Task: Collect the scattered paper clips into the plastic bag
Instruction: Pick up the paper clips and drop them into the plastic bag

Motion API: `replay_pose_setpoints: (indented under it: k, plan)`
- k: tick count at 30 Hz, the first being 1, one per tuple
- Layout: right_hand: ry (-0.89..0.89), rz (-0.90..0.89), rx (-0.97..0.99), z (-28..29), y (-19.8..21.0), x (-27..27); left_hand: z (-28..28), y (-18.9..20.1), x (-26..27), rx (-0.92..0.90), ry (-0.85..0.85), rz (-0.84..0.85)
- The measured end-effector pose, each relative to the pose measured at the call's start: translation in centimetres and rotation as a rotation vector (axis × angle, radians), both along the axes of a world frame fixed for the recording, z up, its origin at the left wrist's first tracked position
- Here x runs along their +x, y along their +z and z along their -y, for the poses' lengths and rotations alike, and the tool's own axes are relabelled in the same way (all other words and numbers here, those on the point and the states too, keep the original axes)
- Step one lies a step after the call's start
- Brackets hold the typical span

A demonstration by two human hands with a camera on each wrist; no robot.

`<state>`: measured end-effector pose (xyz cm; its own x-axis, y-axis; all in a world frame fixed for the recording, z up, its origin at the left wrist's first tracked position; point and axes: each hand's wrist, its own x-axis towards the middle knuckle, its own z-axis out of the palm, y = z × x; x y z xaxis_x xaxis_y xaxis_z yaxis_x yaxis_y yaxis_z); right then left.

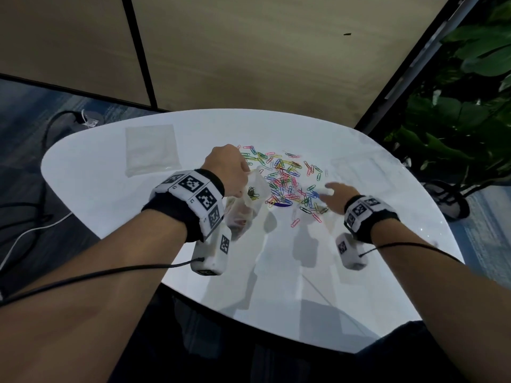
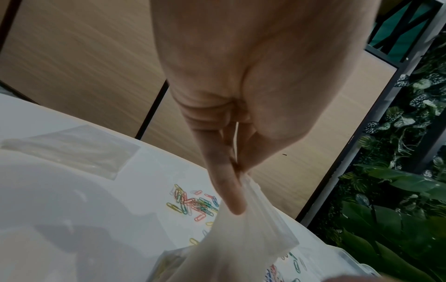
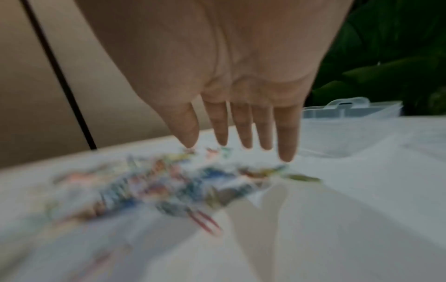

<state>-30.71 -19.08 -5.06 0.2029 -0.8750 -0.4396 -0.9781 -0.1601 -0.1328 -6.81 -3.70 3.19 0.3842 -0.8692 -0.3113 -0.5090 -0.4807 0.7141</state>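
Head view: left hand [image 1: 229, 168] pinches plastic bag [image 1: 249, 200]; right hand [image 1: 336, 196] spread flat above paper clips [image 1: 284, 181].

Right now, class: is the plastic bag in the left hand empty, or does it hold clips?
Partly filled: the plastic bag pinched by the left hand shows paper clips inside.

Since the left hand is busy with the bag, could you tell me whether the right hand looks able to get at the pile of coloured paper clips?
Probably yes: the right hand is open, fingers spread just above the near edge of the pile of coloured paper clips on the white table, with nothing between them.
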Motion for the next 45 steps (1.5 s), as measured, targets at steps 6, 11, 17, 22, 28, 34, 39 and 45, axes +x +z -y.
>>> replay_pose_setpoints:
  k: [6, 11, 17, 22, 28, 34, 39, 45]
  plan:
    - [0.069, -0.192, 0.004, -1.8, -3.5, 1.2, -0.4, 0.0, 0.7, 0.003, 0.005, -0.004]
    - [0.043, 0.023, -0.041, -3.6, -4.5, 5.3, -0.5, -0.1, 0.8, 0.015, -0.024, 0.000]
    - [0.382, -0.018, -0.157, -3.9, -4.2, 7.3, -0.7, -0.4, 1.3, 0.019, -0.017, 0.032]
    - [0.466, -0.145, -0.244, -3.5, -2.9, 7.9, -0.8, -0.6, 1.6, 0.020, -0.017, 0.042]
    - [-0.068, 0.373, -0.027, -1.1, -1.9, 5.6, -0.4, -0.4, 0.9, 0.030, -0.043, 0.046]
    - [-0.531, 1.145, 0.533, -2.9, 3.1, 6.2, -0.4, -0.2, 0.5, 0.072, -0.019, 0.062]
    - [-0.346, 1.129, 0.845, -6.0, 5.9, 8.7, -0.3, -0.3, 0.0, 0.062, -0.018, 0.037]
    - [-0.163, 0.868, 0.494, -7.6, 5.5, 10.8, -0.1, -0.5, -0.3, 0.052, -0.012, -0.042]
